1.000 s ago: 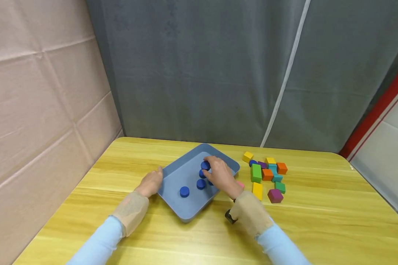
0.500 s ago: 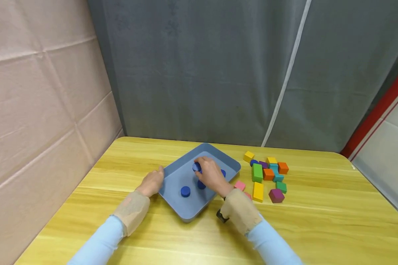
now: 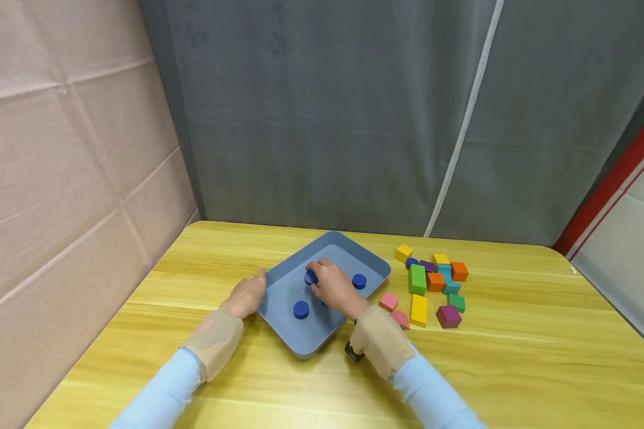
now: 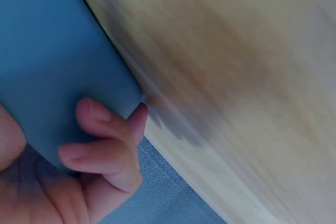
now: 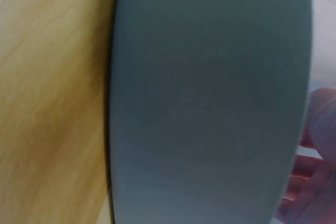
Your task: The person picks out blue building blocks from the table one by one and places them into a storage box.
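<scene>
A shallow grey-blue tray point(image 3: 283, 326) lies turned at an angle on the wooden table. My left hand point(image 3: 245, 295) grips its left rim; in the left wrist view, the thumb and curled fingers point(image 4: 107, 163) hold the tray wall. Inside the tray my right hand point(image 3: 334, 288) pinches a round blue block point(image 3: 310, 277) between thumb and fingertips; whether it is lifted cannot be told. Another blue round block point(image 3: 301, 309) lies nearer me, and a further blue round block point(image 3: 359, 281) lies right of the hand. One more is mostly hidden under the hand.
Right of the tray lie several coloured blocks, among them a green block point(image 3: 417, 279), a yellow block point(image 3: 418, 310), a pink block point(image 3: 389, 301) and a purple block point(image 3: 448, 317). A grey curtain point(image 3: 322, 119) hangs behind the table point(image 3: 515, 333).
My right hand has moved left across the tray with the round blue block. The block at the right and the pink blocks have come into sight. My left hand stays on the rim.
</scene>
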